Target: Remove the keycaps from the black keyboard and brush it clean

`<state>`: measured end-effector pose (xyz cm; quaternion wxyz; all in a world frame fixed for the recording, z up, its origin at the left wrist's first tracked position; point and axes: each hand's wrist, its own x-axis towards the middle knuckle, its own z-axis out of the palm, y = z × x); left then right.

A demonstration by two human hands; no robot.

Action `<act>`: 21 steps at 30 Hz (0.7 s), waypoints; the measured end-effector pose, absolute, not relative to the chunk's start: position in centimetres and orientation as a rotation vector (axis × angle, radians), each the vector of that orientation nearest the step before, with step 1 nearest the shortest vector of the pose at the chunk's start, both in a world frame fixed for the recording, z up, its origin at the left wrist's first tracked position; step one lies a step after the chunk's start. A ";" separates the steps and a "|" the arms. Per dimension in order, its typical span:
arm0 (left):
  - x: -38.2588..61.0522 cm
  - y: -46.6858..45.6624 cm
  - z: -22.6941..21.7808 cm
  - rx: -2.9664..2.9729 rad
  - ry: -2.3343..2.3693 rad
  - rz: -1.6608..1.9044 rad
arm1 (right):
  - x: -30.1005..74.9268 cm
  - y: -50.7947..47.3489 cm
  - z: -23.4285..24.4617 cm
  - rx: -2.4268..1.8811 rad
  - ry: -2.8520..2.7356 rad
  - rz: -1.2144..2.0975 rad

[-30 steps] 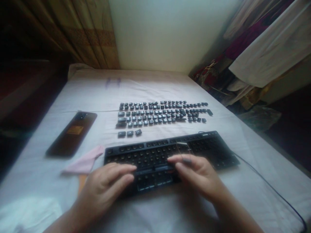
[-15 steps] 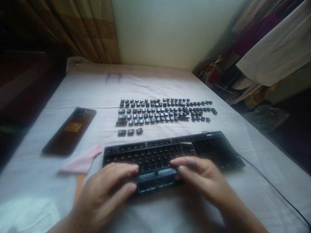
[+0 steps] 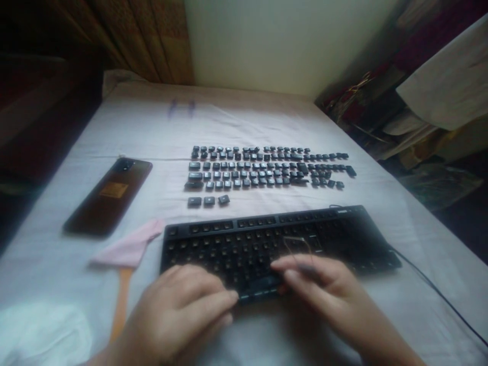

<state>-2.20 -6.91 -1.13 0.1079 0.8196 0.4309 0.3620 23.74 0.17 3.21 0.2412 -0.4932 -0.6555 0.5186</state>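
Note:
The black keyboard (image 3: 244,249) lies in front of me, most of its keycaps off and rows of bare key stems showing. My left hand (image 3: 186,300) is curled over its front left part, thumb on the front edge beside a long dark bar like a space bar (image 3: 263,284). Some of that hand's fingertips are hidden. Pinched in my right hand (image 3: 324,284) is a wire keycap puller (image 3: 307,269), its wire loop pointing up and away over the keys. The right fingertips are near the right end of the long bar; whether they touch it is unclear.
Loose black keycaps (image 3: 247,173) lie in rows behind the keyboard. A phone (image 3: 109,195) lies face down at the left, near a pink cloth (image 3: 129,244) on an orange stick (image 3: 121,300). The keyboard cable (image 3: 438,290) trails right across the white sheet (image 3: 145,122).
My left hand has moved right and closed over the front edge. The long bar, lifted or tilted before, now looks flatter. The right hand still holds the puller. The view has shifted slightly.

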 end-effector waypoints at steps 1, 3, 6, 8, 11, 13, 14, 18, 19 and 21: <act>-2.1 -6.9 -1.3 2.418 1.273 1.066 | 23.7 0.2 3.3 -1.351 -1.800 1.414; -2.0 -6.9 -1.5 2.421 1.295 1.081 | 23.6 0.3 3.3 -1.359 -1.815 1.405; -1.8 -7.0 -1.5 2.420 1.330 1.095 | 23.6 0.3 3.3 -1.366 -1.832 1.398; -1.8 -7.0 -1.4 2.426 1.340 1.071 | 23.5 0.4 3.3 -1.367 -1.840 1.399; -1.7 -7.0 -1.0 2.461 1.344 1.025 | 23.5 0.4 3.2 -1.365 -1.852 1.402; -1.5 -6.9 -0.9 2.492 1.345 1.022 | 23.4 0.4 3.2 -1.355 -1.859 1.404; -1.5 -6.8 -0.9 2.504 1.344 1.022 | 23.4 0.4 3.3 -1.349 -1.862 1.407; -1.4 -6.9 -1.1 2.498 1.351 1.019 | 23.4 0.3 3.3 -1.340 -1.861 1.426; -1.4 -7.0 -1.2 2.493 1.347 1.000 | 23.4 0.3 3.3 -1.341 -1.859 1.427; -1.5 -7.1 -1.4 2.484 1.342 0.974 | 23.4 0.2 3.3 -1.338 -1.858 1.425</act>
